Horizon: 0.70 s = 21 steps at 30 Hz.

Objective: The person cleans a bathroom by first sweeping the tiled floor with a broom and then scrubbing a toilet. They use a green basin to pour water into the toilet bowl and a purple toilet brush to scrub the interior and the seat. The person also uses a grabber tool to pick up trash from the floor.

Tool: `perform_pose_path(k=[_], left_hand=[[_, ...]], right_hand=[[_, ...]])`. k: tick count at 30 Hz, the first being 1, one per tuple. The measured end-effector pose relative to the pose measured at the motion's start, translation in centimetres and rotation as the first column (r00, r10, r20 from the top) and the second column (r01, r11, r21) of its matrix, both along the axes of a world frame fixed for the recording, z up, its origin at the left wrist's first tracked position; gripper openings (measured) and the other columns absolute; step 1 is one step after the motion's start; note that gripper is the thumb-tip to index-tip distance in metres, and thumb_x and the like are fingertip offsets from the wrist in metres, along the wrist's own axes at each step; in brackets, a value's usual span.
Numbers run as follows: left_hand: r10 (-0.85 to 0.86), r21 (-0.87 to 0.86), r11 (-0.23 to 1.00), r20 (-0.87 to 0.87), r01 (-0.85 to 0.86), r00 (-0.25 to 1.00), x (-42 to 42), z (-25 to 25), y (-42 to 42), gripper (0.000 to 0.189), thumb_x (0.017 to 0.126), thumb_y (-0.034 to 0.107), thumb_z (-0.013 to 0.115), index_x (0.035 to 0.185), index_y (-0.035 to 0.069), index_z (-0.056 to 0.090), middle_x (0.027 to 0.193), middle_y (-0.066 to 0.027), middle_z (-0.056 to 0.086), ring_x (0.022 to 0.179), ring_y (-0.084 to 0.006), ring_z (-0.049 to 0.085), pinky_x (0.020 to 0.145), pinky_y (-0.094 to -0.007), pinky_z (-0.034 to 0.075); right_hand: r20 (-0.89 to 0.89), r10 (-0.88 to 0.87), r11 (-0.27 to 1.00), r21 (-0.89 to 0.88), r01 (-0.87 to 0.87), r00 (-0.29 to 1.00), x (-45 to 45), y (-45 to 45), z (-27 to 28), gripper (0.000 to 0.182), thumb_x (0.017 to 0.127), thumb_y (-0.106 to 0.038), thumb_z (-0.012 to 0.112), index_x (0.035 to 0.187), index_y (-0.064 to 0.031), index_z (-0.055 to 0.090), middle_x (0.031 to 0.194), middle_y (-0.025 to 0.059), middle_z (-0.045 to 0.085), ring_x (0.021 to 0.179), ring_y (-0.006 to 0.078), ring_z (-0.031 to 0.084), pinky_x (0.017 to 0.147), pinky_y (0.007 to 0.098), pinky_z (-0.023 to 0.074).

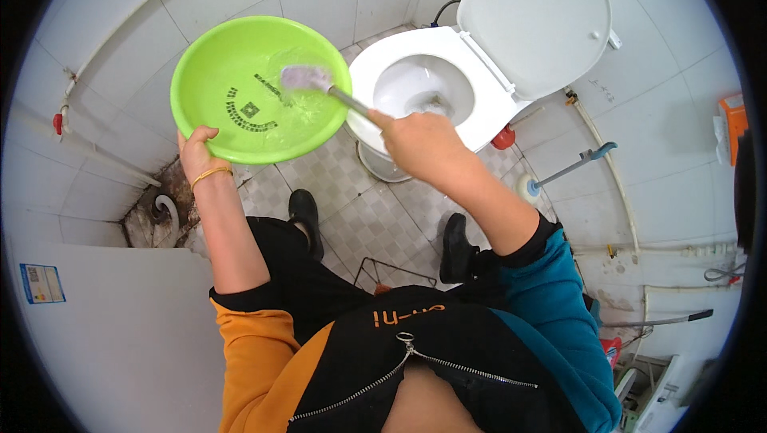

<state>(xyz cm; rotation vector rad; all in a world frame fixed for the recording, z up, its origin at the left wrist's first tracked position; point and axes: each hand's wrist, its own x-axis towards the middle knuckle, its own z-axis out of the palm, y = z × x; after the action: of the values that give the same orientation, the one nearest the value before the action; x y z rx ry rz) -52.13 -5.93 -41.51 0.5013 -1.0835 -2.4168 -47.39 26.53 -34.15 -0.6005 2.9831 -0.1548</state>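
Observation:
A green plastic basin (239, 61) is tilted beside the toilet, its near left rim gripped by my left hand (199, 154), thumb over the edge. Some clear water shows inside it. My right hand (419, 139) holds the handle of a brush (305, 77) whose pale, blurred head is in the basin above its printed bottom. The white toilet seat (407, 40) is down, close to the basin's right rim, and the toilet lid (536, 19) stands raised behind it. Water lies in the bowl under the seat.
A toilet brush (569, 170) with a grey-blue handle stands right of the toilet, near a red round object (503, 137). A white appliance (120, 325) fills the lower left. Pipes with a red valve (57, 124) run along the left wall. A wire rack (395, 271) lies near my feet.

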Motion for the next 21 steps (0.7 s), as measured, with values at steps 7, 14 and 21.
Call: perform_pose_path(k=[7, 14, 21], left_hand=[[-0.046, 0.014, 0.999, 0.037, 0.046, 0.998, -1.2, -0.8, 1.1, 0.072, 0.064, -0.016, 0.043, 0.133, 0.004, 0.048, 0.125, -0.0146, 0.056, 0.111, -0.0330, 0.058, 0.093, -0.0457, 0.051], [-0.026, -0.012, 1.000, 0.028, 0.026, 0.999, -1.9, -0.5, 1.4, 0.073, 0.065, -0.015, 0.042, 0.135, 0.004, 0.047, 0.128, -0.0153, 0.054, 0.114, -0.0326, 0.056, 0.094, -0.0466, 0.051], [0.018, -0.033, 0.999, 0.088, -0.015, 0.996, -1.4, -1.1, -0.3, 0.071, 0.066, -0.015, 0.044, 0.135, 0.004, 0.047, 0.130, -0.0146, 0.054, 0.116, -0.0334, 0.055, 0.096, -0.0481, 0.049]], right_hand=[[-0.193, -0.368, 0.928, -0.023, 0.371, 0.909, 0.6, 10.4, -0.4, 0.047, 0.090, -0.017, 0.051, 0.136, -0.0198, 0.051, 0.077, 0.0187, 0.067, 0.074, 0.0347, 0.067, 0.065, 0.0457, 0.0535], [-0.048, -0.530, 0.840, 0.106, 0.532, 0.847, 4.1, 19.0, -3.1, 0.046, 0.087, -0.016, 0.049, 0.132, -0.0182, 0.053, 0.088, 0.0197, 0.067, 0.084, 0.0384, 0.065, 0.072, 0.0494, 0.0505], [-0.057, -0.511, 0.848, 0.130, 0.514, 0.858, 14.0, 19.2, 0.4, 0.042, 0.089, -0.018, 0.052, 0.130, -0.0206, 0.058, 0.069, 0.0211, 0.063, 0.065, 0.0400, 0.062, 0.064, 0.0486, 0.0501]])
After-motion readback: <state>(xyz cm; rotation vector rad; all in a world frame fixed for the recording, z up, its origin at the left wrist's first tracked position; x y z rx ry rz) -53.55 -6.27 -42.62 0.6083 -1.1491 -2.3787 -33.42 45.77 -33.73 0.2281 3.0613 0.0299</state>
